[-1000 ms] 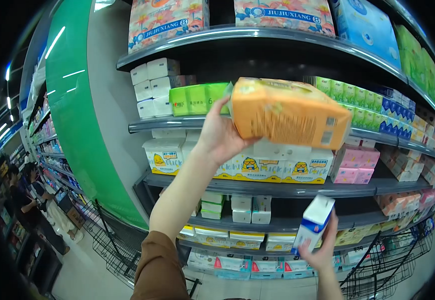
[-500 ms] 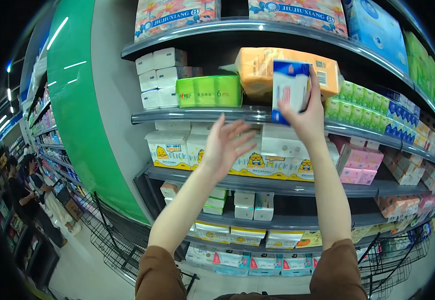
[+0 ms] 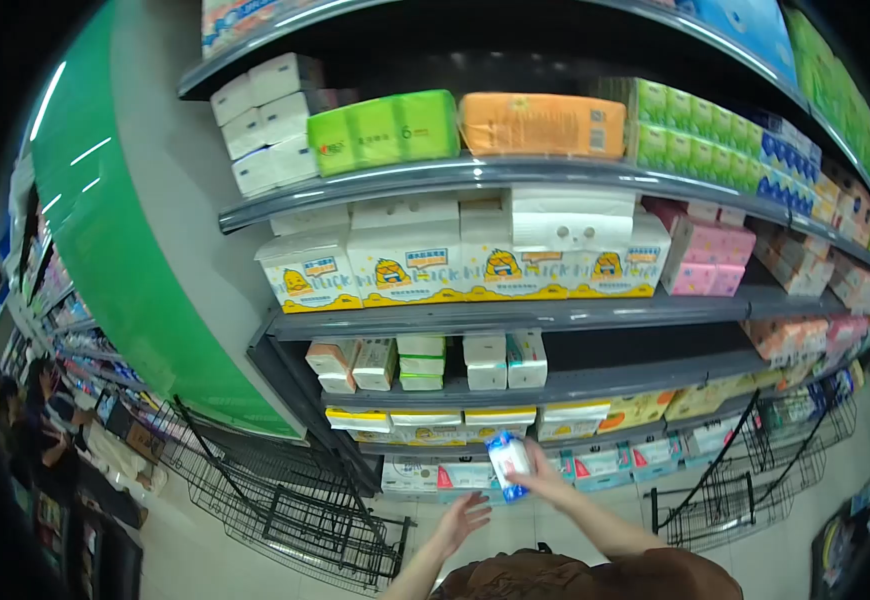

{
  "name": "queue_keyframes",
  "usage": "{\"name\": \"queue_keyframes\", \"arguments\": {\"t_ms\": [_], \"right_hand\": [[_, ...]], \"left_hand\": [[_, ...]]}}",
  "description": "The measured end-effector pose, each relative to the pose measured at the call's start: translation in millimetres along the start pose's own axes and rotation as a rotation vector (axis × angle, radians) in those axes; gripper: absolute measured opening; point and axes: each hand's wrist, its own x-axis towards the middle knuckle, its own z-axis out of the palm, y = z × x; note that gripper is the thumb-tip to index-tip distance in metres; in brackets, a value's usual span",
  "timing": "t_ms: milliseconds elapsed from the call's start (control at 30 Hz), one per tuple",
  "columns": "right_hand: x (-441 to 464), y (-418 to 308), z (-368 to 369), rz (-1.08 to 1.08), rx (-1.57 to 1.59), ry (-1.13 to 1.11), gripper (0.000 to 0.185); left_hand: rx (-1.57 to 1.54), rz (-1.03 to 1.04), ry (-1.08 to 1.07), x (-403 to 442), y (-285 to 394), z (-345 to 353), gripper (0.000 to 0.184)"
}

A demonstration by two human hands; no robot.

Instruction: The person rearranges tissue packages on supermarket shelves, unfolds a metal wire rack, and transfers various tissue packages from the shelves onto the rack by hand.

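My right hand (image 3: 538,474) grips a small blue and white tissue pack (image 3: 508,465), held low in front of the bottom shelves. The pack is tilted, and my fingers lie along its right side. My left hand (image 3: 463,521) is just below and left of the pack, fingers apart, holding nothing. High on the upper shelf sits an orange tissue pack (image 3: 543,125), beside a green multi-pack (image 3: 383,133) to its left and stacked small green packs (image 3: 695,125) to its right.
White and yellow tissue packs with a duck print (image 3: 405,265) line the middle shelf (image 3: 515,315). Black wire carts stand at the left (image 3: 285,500) and right (image 3: 725,500). People (image 3: 65,440) are in the aisle at far left, by a green panel (image 3: 145,240).
My right hand has brought the blue and white pack down from the upper shelf. The orange pack, tilted before, now lies level there. My left hand has also dropped lower.
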Motion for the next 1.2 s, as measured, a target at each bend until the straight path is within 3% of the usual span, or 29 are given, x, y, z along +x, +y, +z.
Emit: {"name": "queue_keyframes", "arguments": {"t_ms": [33,67,133,233,333,400,467,600,733,833,967,1200], "right_hand": [[-22,37,8,0.204,0.107,0.0,0.089],[-45,63,14,0.254,0.086,-0.056,0.093],[-76,108,23,0.132,-0.241,-0.093,0.096],[-110,106,42,0.234,-0.562,0.028,0.106],[-126,93,48,0.196,-0.756,0.002,0.111],[-139,56,44,0.248,-0.723,0.024,0.113],[-152,49,37,0.257,-0.647,0.099,0.114],[-191,45,28,0.003,-0.588,0.39,0.109],[-228,32,-4,0.112,-0.619,0.334,0.099],[-260,36,-28,0.1,-0.625,0.316,0.091],[-324,75,-56,0.02,-0.44,0.46,0.082],[-417,84,-118,-0.049,-0.414,0.668,0.07]], "left_hand": [[-0.016,-0.023,-0.023,-7,-15,-2,0.05],[-0.03,-0.039,-0.048,-12,-25,-5,0.052],[-0.026,-0.162,-0.014,-15,-43,-9,0.057],[0.097,-0.28,-0.002,-16,-54,-12,0.064],[0.276,-0.304,0.008,-3,-48,-3,0.069],[0.422,-0.248,0.078,20,-70,-17,0.076],[0.354,-0.275,0.01,20,-49,19,0.067],[0.35,-0.197,-0.013,27,-60,64,0.057],[0.262,-0.224,-0.01,6,-93,90,0.048],[0.155,-0.259,-0.086,-16,-128,101,0.049],[0.404,-0.38,-0.104,-40,-191,129,0.051],[0.441,-0.232,-0.292,-67,-263,226,0.062]]}}
